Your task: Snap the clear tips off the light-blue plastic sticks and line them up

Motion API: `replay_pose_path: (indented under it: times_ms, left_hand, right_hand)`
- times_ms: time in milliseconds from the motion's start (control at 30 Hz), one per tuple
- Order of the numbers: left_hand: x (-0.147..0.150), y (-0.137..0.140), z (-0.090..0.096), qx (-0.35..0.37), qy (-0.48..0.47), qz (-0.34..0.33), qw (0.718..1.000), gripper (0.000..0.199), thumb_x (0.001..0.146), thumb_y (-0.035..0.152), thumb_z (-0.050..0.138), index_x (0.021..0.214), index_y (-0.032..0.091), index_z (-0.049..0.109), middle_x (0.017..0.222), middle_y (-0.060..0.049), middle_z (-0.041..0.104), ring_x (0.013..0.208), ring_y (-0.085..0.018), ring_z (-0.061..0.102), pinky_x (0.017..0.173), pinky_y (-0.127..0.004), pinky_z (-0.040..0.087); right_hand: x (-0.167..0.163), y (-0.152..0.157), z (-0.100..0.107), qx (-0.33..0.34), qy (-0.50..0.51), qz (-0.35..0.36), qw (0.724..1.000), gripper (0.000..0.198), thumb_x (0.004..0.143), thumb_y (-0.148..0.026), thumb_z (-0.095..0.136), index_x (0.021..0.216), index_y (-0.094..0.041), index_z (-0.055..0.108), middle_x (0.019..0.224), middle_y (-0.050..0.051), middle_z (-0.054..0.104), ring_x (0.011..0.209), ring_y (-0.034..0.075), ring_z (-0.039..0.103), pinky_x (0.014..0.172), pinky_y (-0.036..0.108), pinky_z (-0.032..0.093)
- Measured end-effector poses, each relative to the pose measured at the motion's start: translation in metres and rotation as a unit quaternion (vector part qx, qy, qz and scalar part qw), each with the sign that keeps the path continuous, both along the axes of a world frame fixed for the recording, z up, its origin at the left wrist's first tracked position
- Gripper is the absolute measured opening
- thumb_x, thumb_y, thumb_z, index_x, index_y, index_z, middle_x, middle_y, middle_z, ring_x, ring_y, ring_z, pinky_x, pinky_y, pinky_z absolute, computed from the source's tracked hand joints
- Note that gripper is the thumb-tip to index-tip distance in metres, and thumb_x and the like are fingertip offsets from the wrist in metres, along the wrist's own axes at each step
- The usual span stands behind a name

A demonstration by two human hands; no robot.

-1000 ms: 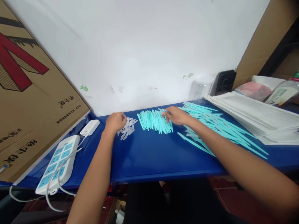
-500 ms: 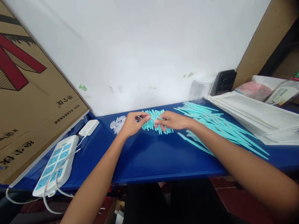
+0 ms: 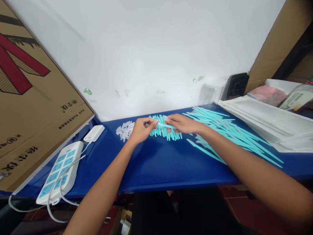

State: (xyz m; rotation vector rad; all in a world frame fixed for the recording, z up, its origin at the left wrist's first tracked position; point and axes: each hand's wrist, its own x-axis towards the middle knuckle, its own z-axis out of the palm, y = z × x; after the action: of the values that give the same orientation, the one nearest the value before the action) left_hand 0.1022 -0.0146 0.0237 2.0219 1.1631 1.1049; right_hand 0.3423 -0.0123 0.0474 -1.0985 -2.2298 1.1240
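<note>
My left hand point(image 3: 144, 129) pinches one end of a slim turquoise plastic stick point(image 3: 168, 126), shaped like an eyebrow razor, between thumb and fingertips. On the stick's other side is my right hand point(image 3: 180, 122), its fingers curled and closed around the stick; the exact fingertip contact is partly hidden. Just behind and below both hands spreads a pile of short turquoise sticks point(image 3: 161, 131). Left of my left hand lies a heap of small translucent plastic pieces point(image 3: 124, 130). Longer turquoise sticks point(image 3: 220, 125) are heaped beyond my right forearm, some with pale ends.
A white power strip point(image 3: 61, 171) with cables and a white adapter point(image 3: 94, 133) lie on the blue table point(image 3: 156, 166) at left. A cardboard box point(image 3: 36, 107) stands behind them. At right are a clear jar point(image 3: 213, 93), a black device point(image 3: 237, 85) and stacked white sheets point(image 3: 266, 124).
The right thumb has shifted up off the stick's front, so more of the stick shows, tilting slightly down to the right. My left hand has hardly moved.
</note>
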Motion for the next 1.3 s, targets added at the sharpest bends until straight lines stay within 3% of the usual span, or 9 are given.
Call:
replay_pose_path:
  times_ms: [167, 267, 433, 567, 733, 867, 1000, 1300]
  left_hand:
    - [0.005, -0.001, -0.002, -0.025, -0.022, -0.006, 0.999, 0.045, 0.087, 0.06, 0.071, 0.077, 0.016, 0.073, 0.072, -0.006, 0.073, 0.065, -0.019, 0.066, 0.062, -0.028, 0.052]
    - [0.008, -0.002, -0.002, -0.043, -0.051, -0.012, 0.998, 0.045, 0.084, 0.061, 0.073, 0.075, 0.016, 0.072, 0.069, -0.005, 0.071, 0.064, -0.018, 0.066, 0.062, -0.028, 0.052]
    - [0.011, -0.002, -0.004, -0.058, -0.09, -0.017, 0.994, 0.045, 0.083, 0.061, 0.075, 0.074, 0.017, 0.072, 0.068, -0.005, 0.071, 0.062, -0.017, 0.066, 0.062, -0.029, 0.054]
    - [0.011, -0.002, -0.005, -0.053, -0.095, -0.017, 0.994, 0.044, 0.085, 0.059, 0.074, 0.075, 0.016, 0.072, 0.069, -0.005, 0.071, 0.062, -0.016, 0.064, 0.061, -0.028, 0.053]
    - [0.011, -0.002, -0.005, -0.046, -0.097, -0.007, 0.994, 0.044, 0.083, 0.06, 0.076, 0.076, 0.016, 0.072, 0.069, -0.005, 0.071, 0.062, -0.016, 0.064, 0.06, -0.028, 0.053]
    - [0.01, -0.001, -0.006, -0.048, -0.095, 0.0, 0.994, 0.045, 0.083, 0.06, 0.076, 0.076, 0.016, 0.073, 0.069, -0.006, 0.071, 0.061, -0.016, 0.063, 0.06, -0.028, 0.053]
    - [0.008, 0.001, -0.008, -0.046, -0.101, 0.003, 0.994, 0.044, 0.084, 0.058, 0.076, 0.078, 0.015, 0.074, 0.07, -0.005, 0.071, 0.062, -0.015, 0.063, 0.059, -0.026, 0.052]
    - [0.008, 0.002, -0.006, -0.056, -0.13, 0.01, 0.99, 0.044, 0.082, 0.056, 0.079, 0.079, 0.013, 0.075, 0.07, -0.006, 0.072, 0.06, -0.014, 0.063, 0.059, -0.026, 0.053]
  right_hand:
    - [-0.002, 0.005, -0.007, 0.141, -0.002, -0.063, 0.988, 0.053, 0.1, -0.064, 0.045, 0.082, -0.018, 0.064, 0.067, 0.002, 0.064, 0.059, 0.016, 0.058, 0.06, 0.027, 0.036]
    - [-0.001, 0.009, -0.01, 0.197, 0.002, -0.085, 0.977, 0.057, 0.103, -0.062, 0.04, 0.087, -0.018, 0.073, 0.076, 0.004, 0.069, 0.074, 0.019, 0.061, 0.07, 0.027, 0.038]
    - [-0.002, 0.005, -0.003, 0.109, 0.003, -0.064, 0.992, 0.051, 0.105, -0.05, 0.038, 0.107, -0.017, 0.076, 0.094, 0.009, 0.072, 0.086, 0.022, 0.063, 0.077, 0.029, 0.041]
    - [-0.005, -0.001, 0.003, 0.084, 0.015, -0.062, 0.994, 0.041, 0.103, -0.036, 0.039, 0.093, -0.016, 0.073, 0.083, 0.006, 0.065, 0.074, 0.018, 0.054, 0.07, 0.029, 0.038]
    - [-0.005, 0.0, 0.002, 0.109, 0.023, -0.032, 0.993, 0.035, 0.101, -0.042, 0.047, 0.084, -0.018, 0.066, 0.073, 0.001, 0.056, 0.065, 0.015, 0.042, 0.063, 0.029, 0.034]
    - [-0.005, 0.001, -0.002, 0.116, 0.048, -0.032, 0.992, 0.04, 0.099, -0.05, 0.055, 0.077, -0.018, 0.062, 0.069, 0.001, 0.056, 0.063, 0.013, 0.048, 0.061, 0.028, 0.037]
    - [-0.006, -0.002, -0.003, 0.041, 0.071, -0.045, 0.996, 0.047, 0.092, -0.061, 0.063, 0.072, -0.019, 0.056, 0.068, 0.003, 0.063, 0.064, 0.016, 0.062, 0.056, 0.026, 0.045]
    - [-0.005, -0.005, 0.001, 0.021, 0.074, -0.011, 0.997, 0.044, 0.089, -0.061, 0.068, 0.081, -0.017, 0.068, 0.082, 0.008, 0.077, 0.059, 0.016, 0.068, 0.054, 0.027, 0.051]
